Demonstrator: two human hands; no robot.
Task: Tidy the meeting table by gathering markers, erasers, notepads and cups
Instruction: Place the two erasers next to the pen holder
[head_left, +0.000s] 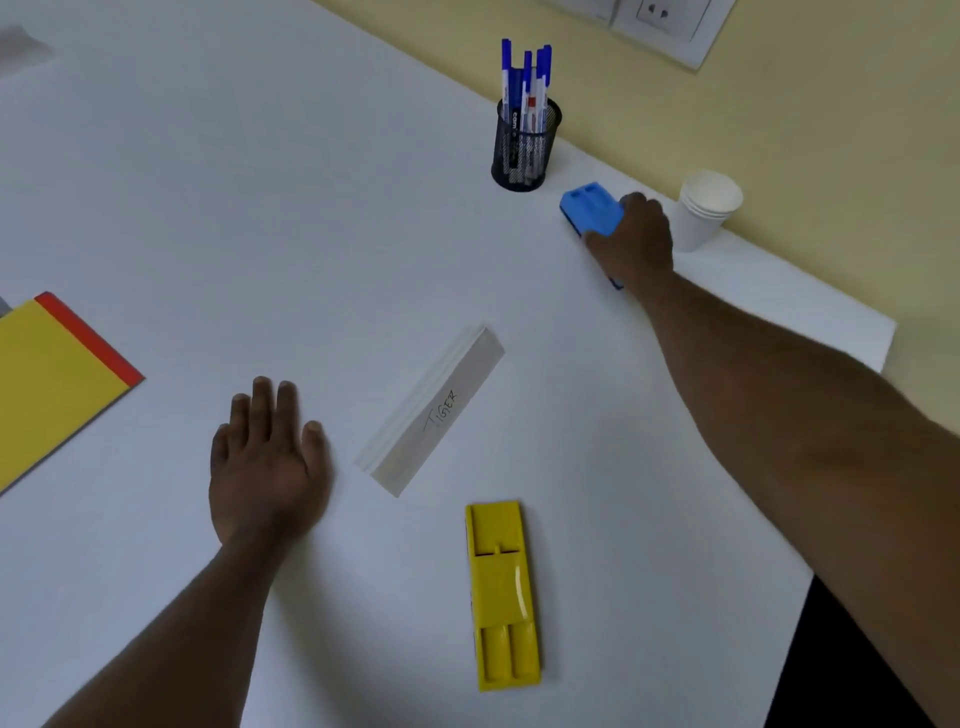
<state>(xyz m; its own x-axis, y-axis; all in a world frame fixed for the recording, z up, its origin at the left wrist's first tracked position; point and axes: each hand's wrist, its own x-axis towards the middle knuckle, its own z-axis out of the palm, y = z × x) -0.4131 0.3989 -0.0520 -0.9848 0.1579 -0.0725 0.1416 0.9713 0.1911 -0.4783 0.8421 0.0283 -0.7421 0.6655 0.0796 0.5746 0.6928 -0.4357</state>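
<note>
Nearest lay the yellow eraser (503, 597) on the white table (260, 182). Far off, the right hand (631, 239) clasped the blue eraser (592, 207), just beside stacked paper cups (705, 210); a careless lift could topple them. The left hand (267, 457) rested flat, fingers straight.

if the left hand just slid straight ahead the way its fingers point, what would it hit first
Nothing nearby, as far as the picture shows. The left hand lies flat with fingers pointing up the bare white table. The yellow notepad stays off to its left and the name card to its right.
</note>
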